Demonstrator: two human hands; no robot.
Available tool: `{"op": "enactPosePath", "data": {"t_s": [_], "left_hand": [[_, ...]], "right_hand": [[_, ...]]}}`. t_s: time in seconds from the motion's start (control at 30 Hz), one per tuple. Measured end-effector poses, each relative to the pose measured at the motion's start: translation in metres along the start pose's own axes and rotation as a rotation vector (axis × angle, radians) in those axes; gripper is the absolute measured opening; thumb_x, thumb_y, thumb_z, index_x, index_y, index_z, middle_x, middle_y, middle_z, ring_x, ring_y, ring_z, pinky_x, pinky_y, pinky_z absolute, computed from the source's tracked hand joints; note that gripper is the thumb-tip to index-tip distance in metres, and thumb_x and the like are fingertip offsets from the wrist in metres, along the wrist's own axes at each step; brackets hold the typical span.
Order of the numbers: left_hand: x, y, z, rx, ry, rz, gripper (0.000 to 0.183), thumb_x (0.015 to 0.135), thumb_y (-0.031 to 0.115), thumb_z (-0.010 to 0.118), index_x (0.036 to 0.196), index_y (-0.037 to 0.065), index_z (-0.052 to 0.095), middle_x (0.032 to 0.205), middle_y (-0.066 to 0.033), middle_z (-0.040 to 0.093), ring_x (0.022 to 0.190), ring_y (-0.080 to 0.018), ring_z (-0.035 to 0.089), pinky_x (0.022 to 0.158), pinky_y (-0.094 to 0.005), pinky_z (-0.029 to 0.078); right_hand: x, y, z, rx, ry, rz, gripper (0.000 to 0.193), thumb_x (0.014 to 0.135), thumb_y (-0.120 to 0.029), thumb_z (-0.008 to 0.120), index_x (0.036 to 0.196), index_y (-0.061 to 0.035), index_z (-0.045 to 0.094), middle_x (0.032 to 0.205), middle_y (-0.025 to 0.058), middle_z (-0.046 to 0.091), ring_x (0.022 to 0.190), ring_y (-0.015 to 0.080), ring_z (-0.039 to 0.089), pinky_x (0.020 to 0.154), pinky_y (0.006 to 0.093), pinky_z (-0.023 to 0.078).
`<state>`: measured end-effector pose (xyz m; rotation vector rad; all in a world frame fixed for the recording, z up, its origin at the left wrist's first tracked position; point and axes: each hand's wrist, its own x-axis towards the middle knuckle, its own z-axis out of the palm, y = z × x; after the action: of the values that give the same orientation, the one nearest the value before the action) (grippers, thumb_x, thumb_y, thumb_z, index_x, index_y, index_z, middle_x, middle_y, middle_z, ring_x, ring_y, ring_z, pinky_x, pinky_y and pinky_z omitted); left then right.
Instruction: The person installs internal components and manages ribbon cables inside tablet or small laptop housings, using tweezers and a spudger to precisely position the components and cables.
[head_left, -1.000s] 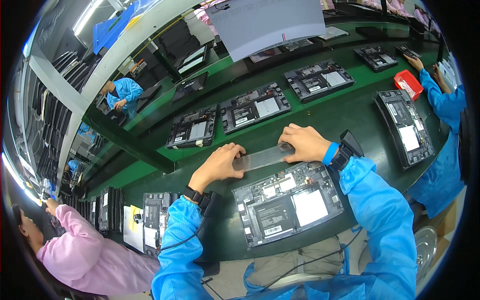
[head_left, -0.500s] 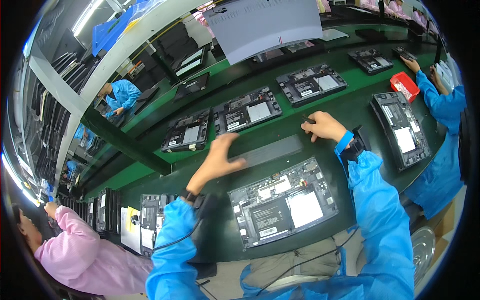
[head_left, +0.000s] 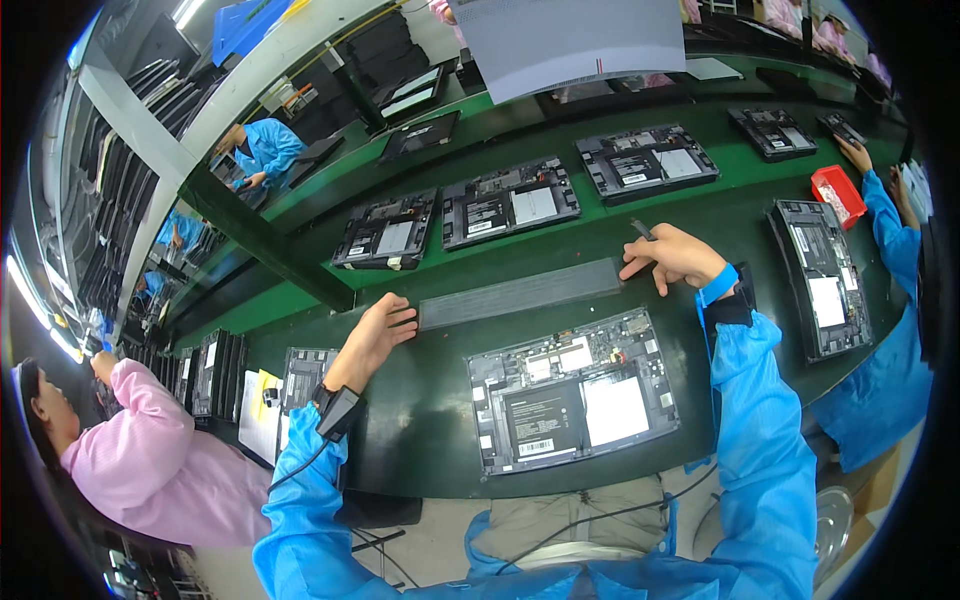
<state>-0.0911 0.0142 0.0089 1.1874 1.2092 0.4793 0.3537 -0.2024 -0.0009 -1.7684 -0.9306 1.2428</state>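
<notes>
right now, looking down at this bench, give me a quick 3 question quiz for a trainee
1. True or false: the left hand touches the left end of the long dark strip.
2. What lies nearest the person, below the strip? A) red bin B) opened laptop base C) paper sheet
3. Fill in: the right hand rests at the strip's ____ end.

Key: 1 true. 2 B, the opened laptop base; the red bin sits far right. 3 right.

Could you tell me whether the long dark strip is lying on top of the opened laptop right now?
No, the long dark strip lies on the green bench beyond the opened laptop, apart from it.
</notes>
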Motion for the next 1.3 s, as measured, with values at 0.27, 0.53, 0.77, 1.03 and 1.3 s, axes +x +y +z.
{"op": "enactPosePath", "data": {"t_s": [0.27,0.53,0.77,1.03,1.3], "left_hand": [[0.007,-0.003,0.005,1.022,0.023,0.676,0.079,0.076,0.025,0.087,0.142,0.000,0.050,0.127,-0.0175,0.060,0.114,-0.0320,0.061,0.103,-0.0438,0.051],[0.021,0.024,0.036,1.359,-0.354,0.830,0.062,0.071,0.021,0.087,0.124,0.000,0.063,0.118,-0.0178,0.062,0.113,-0.0344,0.063,0.101,-0.0416,0.052],[0.040,0.037,0.037,1.381,-0.373,0.827,0.054,0.071,0.021,0.086,0.116,-0.001,0.065,0.111,-0.0170,0.065,0.107,-0.0326,0.066,0.096,-0.0404,0.055],[0.064,0.037,0.027,1.596,-0.262,1.178,0.056,0.070,0.030,0.085,0.113,-0.002,0.066,0.114,-0.0213,0.064,0.111,-0.0397,0.060,0.094,-0.0477,0.053],[-0.091,0.256,0.080,1.001,0.428,1.879,0.009,0.086,0.003,0.070,0.093,0.003,0.063,0.086,-0.0155,0.060,0.083,-0.0382,0.061,0.073,-0.0473,0.051]], "right_hand": [[0.015,0.015,0.009,-0.249,0.093,-0.452,0.044,0.091,-0.033,0.074,0.114,0.0037,0.067,0.107,0.0134,0.079,0.070,0.0242,0.070,0.061,0.0345,0.052],[0.019,0.002,0.036,-0.934,0.073,-0.709,0.054,0.073,-0.031,0.085,0.118,-0.0059,0.071,0.114,0.0117,0.068,0.100,0.0343,0.071,0.088,0.0453,0.056],[0.035,-0.020,0.037,-1.185,0.036,-0.681,0.046,0.074,-0.033,0.083,0.108,-0.0061,0.071,0.108,0.0118,0.070,0.095,0.0340,0.072,0.084,0.0460,0.056],[0.050,-0.028,0.030,-1.232,0.105,-0.776,0.046,0.077,-0.037,0.082,0.112,-0.0082,0.073,0.110,0.0142,0.070,0.099,0.0363,0.071,0.089,0.0473,0.056],[-0.033,0.032,0.005,-0.333,0.333,-0.771,0.020,0.090,-0.020,0.077,0.105,-0.0056,0.077,0.100,0.0110,0.074,0.092,0.0286,0.072,0.082,0.0382,0.058]]}}
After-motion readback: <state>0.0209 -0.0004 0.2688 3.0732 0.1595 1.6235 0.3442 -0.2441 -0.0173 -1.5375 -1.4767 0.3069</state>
